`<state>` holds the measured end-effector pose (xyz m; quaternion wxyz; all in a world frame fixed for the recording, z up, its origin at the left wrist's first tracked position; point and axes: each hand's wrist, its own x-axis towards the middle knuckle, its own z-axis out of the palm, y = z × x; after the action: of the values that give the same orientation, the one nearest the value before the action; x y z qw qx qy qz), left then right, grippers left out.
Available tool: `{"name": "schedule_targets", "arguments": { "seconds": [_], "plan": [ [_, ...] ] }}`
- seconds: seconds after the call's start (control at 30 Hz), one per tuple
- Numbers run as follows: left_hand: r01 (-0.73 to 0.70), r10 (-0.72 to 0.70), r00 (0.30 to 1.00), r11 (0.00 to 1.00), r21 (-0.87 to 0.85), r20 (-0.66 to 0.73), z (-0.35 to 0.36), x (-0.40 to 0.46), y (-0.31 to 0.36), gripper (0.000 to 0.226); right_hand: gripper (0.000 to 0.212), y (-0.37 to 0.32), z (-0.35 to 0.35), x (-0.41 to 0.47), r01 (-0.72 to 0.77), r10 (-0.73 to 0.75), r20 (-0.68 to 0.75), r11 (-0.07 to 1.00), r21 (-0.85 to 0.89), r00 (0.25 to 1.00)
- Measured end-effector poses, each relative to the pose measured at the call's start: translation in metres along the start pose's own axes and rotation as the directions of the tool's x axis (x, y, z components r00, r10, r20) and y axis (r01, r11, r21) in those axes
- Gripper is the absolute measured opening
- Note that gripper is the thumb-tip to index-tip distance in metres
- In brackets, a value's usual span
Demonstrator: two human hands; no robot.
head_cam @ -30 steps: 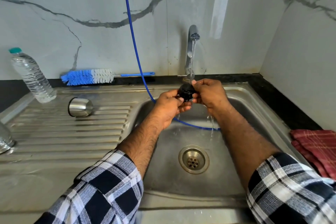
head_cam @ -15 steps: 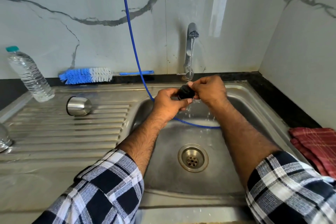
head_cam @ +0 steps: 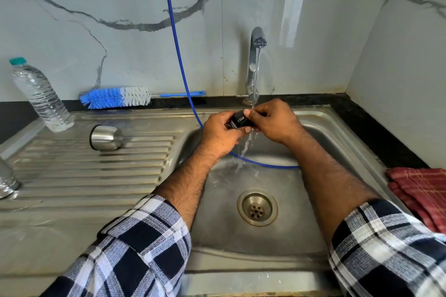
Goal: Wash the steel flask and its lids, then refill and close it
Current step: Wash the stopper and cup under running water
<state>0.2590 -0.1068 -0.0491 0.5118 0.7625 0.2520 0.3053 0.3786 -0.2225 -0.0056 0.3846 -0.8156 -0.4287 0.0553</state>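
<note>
I see brushed stainless steel across the sink (head_cam: pixel 284 243), dull grey and wet, its ribbed drainboard (head_cam: pixel 96 164) at nine o'clock streaked and faintly tarnished. The steel cup (head_cam: pixel 106 137) lying there looks smoother, with a satin shine. The tap (head_cam: pixel 253 65) at twelve o'clock is polished chrome. The small black lid (head_cam: pixel 240 120) under the water reads as glossy plastic. At ten o'clock, the water bottle (head_cam: pixel 41 96) is clear ridged plastic and the bottle brush (head_cam: pixel 115 97) has bristly blue and white fibres. The wall (head_cam: pixel 120 43) is glossy marble-look tile. At three o'clock, the red cloth (head_cam: pixel 422 190) looks woven and matt. My sleeves (head_cam: pixel 135 253) are coarse checked fabric.
</note>
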Motion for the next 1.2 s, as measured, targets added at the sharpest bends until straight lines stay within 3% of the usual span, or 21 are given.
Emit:
{"name": "schedule_targets", "arguments": {
  "seconds": [0.2,0.37,0.47,0.63,1.2],
  "plan": [
    [0.001,-0.001,1.0,1.0,0.022,-0.012,0.0,0.001,-0.001,0.038,0.039,-0.005,0.008,-0.001,0.011,-0.014,-0.046,0.997,-0.078,0.999],
    [0.026,-0.025,1.0,0.997,-0.067,0.012,0.004,-0.001,0.006,0.044,0.033,-0.002,0.002,0.003,-0.047,0.052,-0.163,0.998,0.039,0.985],
    [0.023,-0.023,1.0,1.0,-0.002,0.013,0.008,-0.001,0.007,0.052,0.026,0.0,-0.002,0.003,-0.096,0.11,-0.193,0.992,0.084,0.975],
    [0.018,-0.018,1.0,0.999,0.028,0.006,0.015,-0.002,0.002,0.04,0.026,0.001,-0.003,-0.002,-0.112,0.116,-0.21,0.993,0.029,0.971],
    [0.063,-0.063,0.998,0.998,0.004,-0.014,0.026,0.001,-0.004,0.053,0.023,0.003,0.001,-0.004,-0.093,0.093,-0.276,0.996,0.01,0.957]
  ]
}}
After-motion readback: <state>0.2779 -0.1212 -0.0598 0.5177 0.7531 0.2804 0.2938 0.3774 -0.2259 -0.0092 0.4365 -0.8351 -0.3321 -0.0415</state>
